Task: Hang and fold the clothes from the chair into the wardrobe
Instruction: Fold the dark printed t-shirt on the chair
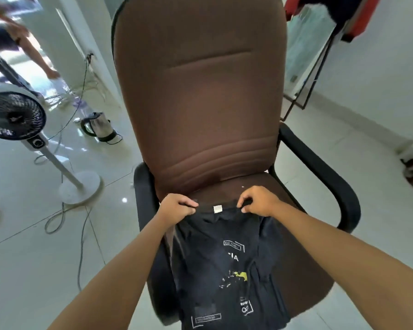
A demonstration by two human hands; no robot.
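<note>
Head cam looking down: left hand (pixel 177 207) has its fingers curled tight on the collar edge of a dark navy t-shirt (pixel 227 270), and the right hand (pixel 258 203) is pinching the same collar edge on the other side, thumb and fingers closed on the fabric. Hands are a little apart, with the small white neck label (pixel 217 208) sitting right between them. Shirt hangs from the collar down toward the near edge, over the seat of a brown office chair (pixel 200 96). Print faces up: white boxed text, a few letters, a yellow patch, some smaller marks lower down. Fabric is a bit bunched along the right side.

Chair has a tall brown back and black armrests (pixel 324 177) on both sides. On the tiled floor to the left there's a white standing fan (pixel 14 116), cables looping around its base, and a steel kettle (pixel 97 126) further back. Far left, another person (pixel 7 41) is blurred. Far right, a dark metal rack (pixel 320 60) with red and dark clothes (pixel 358 17) hanging on it.
</note>
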